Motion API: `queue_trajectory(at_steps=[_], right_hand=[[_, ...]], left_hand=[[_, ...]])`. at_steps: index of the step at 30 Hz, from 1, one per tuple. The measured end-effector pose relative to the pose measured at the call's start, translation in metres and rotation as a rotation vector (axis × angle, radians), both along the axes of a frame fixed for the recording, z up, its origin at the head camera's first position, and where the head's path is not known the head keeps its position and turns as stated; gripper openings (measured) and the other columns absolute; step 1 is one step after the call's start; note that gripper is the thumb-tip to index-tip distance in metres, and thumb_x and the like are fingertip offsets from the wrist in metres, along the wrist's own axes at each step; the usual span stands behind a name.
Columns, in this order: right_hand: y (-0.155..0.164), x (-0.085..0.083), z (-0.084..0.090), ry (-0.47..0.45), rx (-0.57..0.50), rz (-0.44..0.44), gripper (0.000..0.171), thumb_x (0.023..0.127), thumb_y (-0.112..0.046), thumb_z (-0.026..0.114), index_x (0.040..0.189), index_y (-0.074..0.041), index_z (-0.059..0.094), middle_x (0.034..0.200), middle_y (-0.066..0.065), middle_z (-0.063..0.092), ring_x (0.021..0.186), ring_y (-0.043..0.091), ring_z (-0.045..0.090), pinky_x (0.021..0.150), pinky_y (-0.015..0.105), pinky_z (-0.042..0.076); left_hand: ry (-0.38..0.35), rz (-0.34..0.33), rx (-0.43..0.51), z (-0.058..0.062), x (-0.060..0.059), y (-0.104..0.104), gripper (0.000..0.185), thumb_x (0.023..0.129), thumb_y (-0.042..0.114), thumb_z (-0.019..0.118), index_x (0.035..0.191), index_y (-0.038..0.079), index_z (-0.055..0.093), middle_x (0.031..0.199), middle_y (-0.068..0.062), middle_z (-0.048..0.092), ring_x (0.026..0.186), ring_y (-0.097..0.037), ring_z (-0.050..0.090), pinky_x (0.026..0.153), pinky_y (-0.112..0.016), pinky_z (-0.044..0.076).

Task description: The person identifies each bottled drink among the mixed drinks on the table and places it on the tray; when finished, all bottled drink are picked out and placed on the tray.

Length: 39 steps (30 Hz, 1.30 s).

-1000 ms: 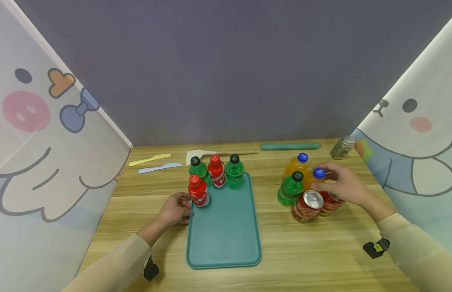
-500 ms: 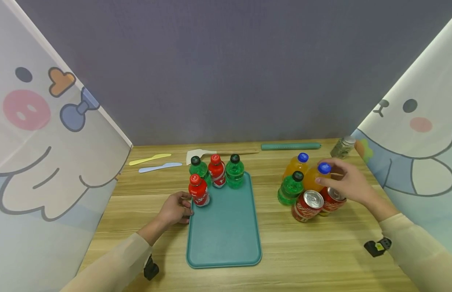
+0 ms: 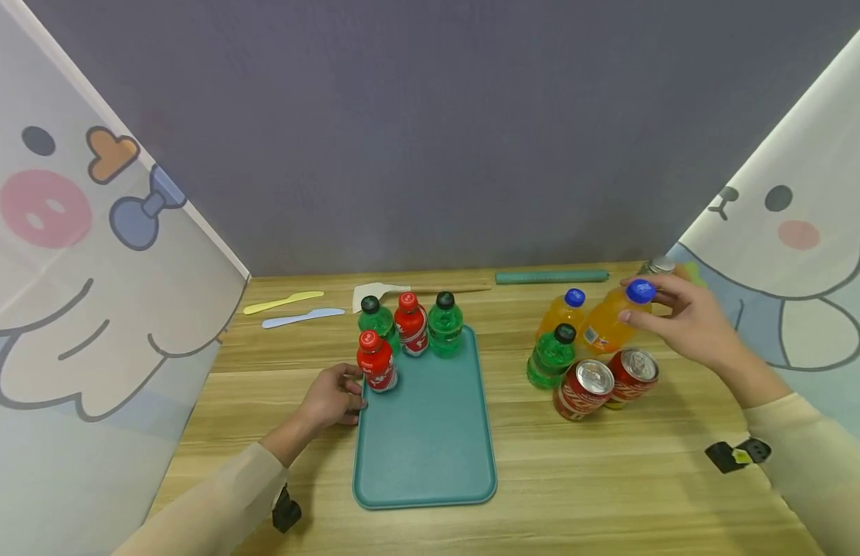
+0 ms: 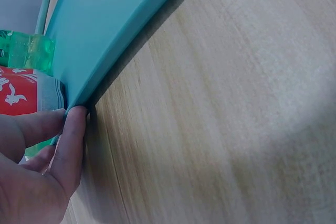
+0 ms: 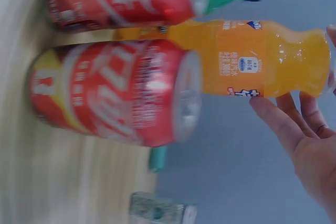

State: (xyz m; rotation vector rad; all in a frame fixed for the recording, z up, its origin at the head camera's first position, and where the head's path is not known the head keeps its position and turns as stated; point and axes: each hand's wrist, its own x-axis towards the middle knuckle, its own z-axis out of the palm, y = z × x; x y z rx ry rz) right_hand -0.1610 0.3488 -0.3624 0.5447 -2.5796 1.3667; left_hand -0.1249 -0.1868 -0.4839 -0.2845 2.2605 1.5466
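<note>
My right hand (image 3: 697, 324) grips an orange soda bottle (image 3: 607, 324) with a blue cap by its upper part; the bottle leans, raised behind two red cola cans (image 3: 583, 392). A second orange soda bottle (image 3: 560, 315) and a green soda bottle (image 3: 550, 361) stand just left of it. My left hand (image 3: 327, 398) pinches the left rim of a teal tray (image 3: 426, 448), thumb and fingers on either side of the edge in the left wrist view. On the tray's far end stand two red bottles (image 3: 377, 364) and two green bottles (image 3: 445, 328).
Along the back lie a yellow knife (image 3: 284, 302), a blue knife (image 3: 303, 318), a white spatula (image 3: 374, 290) with a wooden handle and a teal rod (image 3: 551, 276). A glass jar (image 5: 160, 208) stands at the back right, partly behind my right hand in the head view.
My right hand has lifted the orange soda bottle up from behind the cans, moving it right and tilting it. The left hand stays at the tray's rim.
</note>
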Motion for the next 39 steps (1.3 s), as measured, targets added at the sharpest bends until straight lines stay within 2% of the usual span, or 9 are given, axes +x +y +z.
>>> queue_trajectory(at_steps=[2,5,9,14,19,25,33,39], right_hand=[[-0.003,0.001,0.01,0.014,0.004,0.003,0.04,0.088,0.009,0.074,0.126,0.002,0.066,0.118,-0.009,0.066,0.107,-0.007,0.064,0.079,0.011,0.058],[-0.007,0.002,0.026,0.051,0.015,-0.003,0.042,0.086,0.009,0.075,0.126,0.001,0.067,0.118,-0.014,0.068,0.106,-0.007,0.065,0.08,0.009,0.056],[-0.016,0.002,0.046,0.102,-0.003,0.012,0.042,0.083,0.014,0.075,0.123,0.005,0.068,0.117,-0.015,0.071,0.104,-0.004,0.068,0.084,0.009,0.055],[-0.036,0.004,0.07,0.09,-0.03,0.044,0.038,0.084,0.013,0.075,0.12,0.004,0.067,0.116,-0.007,0.072,0.103,0.001,0.07,0.085,0.011,0.057],[-0.062,0.008,0.081,0.06,-0.062,0.117,0.039,0.082,0.014,0.076,0.118,0.003,0.066,0.113,-0.002,0.07,0.103,0.005,0.072,0.08,0.017,0.061],[-0.099,0.008,0.074,-0.022,-0.176,0.271,0.036,0.084,0.013,0.075,0.117,0.004,0.064,0.111,0.005,0.067,0.102,0.014,0.073,0.079,0.027,0.064],[-0.149,0.011,0.053,-0.127,-0.229,0.273,0.036,0.087,-0.001,0.08,0.12,-0.004,0.065,0.117,0.006,0.065,0.106,0.02,0.071,0.079,0.035,0.066],[-0.182,0.011,0.034,-0.164,-0.235,0.261,0.037,0.085,-0.007,0.084,0.119,-0.009,0.068,0.119,0.005,0.067,0.108,0.024,0.07,0.084,0.036,0.065]], left_hand=[[-0.002,0.002,-0.001,0.001,0.0,0.0,0.052,0.087,-0.015,0.067,0.136,-0.006,0.052,0.1,-0.017,0.056,0.075,-0.021,0.064,0.06,-0.038,0.065],[-0.002,0.002,0.002,0.001,0.0,-0.001,0.052,0.086,-0.015,0.066,0.136,-0.007,0.051,0.1,-0.017,0.056,0.076,-0.021,0.064,0.06,-0.038,0.065],[0.003,0.007,0.01,0.0,-0.001,-0.001,0.052,0.086,-0.015,0.066,0.135,-0.006,0.052,0.099,-0.016,0.056,0.075,-0.021,0.064,0.06,-0.038,0.065],[0.011,0.003,0.004,-0.002,-0.002,-0.003,0.051,0.087,-0.015,0.065,0.135,-0.006,0.052,0.098,-0.015,0.056,0.075,-0.021,0.064,0.061,-0.039,0.065],[0.011,-0.001,-0.008,-0.001,-0.001,-0.003,0.052,0.086,-0.015,0.066,0.135,-0.006,0.052,0.098,-0.016,0.056,0.075,-0.022,0.065,0.061,-0.038,0.065],[0.004,-0.003,-0.024,-0.001,-0.001,-0.002,0.052,0.087,-0.015,0.066,0.136,-0.006,0.052,0.099,-0.016,0.056,0.076,-0.022,0.064,0.061,-0.038,0.065],[0.004,0.008,-0.03,-0.004,-0.002,0.0,0.052,0.087,-0.015,0.067,0.135,-0.005,0.053,0.1,-0.016,0.057,0.076,-0.022,0.064,0.061,-0.038,0.065],[0.007,0.009,-0.026,-0.005,-0.001,0.0,0.052,0.086,-0.015,0.067,0.135,-0.004,0.053,0.1,-0.016,0.057,0.075,-0.022,0.064,0.06,-0.039,0.065]])
